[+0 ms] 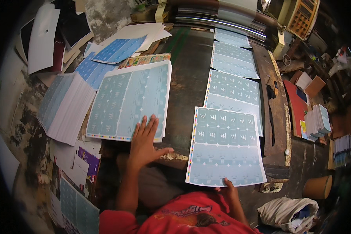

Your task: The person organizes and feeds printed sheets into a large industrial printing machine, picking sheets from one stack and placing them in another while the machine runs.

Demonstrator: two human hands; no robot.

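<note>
My left hand [145,141] lies with its fingers spread on the near right corner of a stack of printed sheets [124,97], blue-green with white borders. My right hand [227,190] pinches the near edge of a single printed sheet [226,156], thumb on top and fingers mostly underneath. That sheet has rows of pale label-like panels and a coloured strip down its left edge. Its far part overlaps another printed sheet [234,91] on the dark machine bed [185,85]. Farther sheets [236,54] trail in a line toward the rollers.
Metal rollers [222,23] cross the far end of the bed. At left stands a thick stack of sheets [66,105], with loose blue prints [119,48] behind it. A white cloth sack [288,212] and a brown bin [318,187] sit at lower right, below the control panel [303,19] side.
</note>
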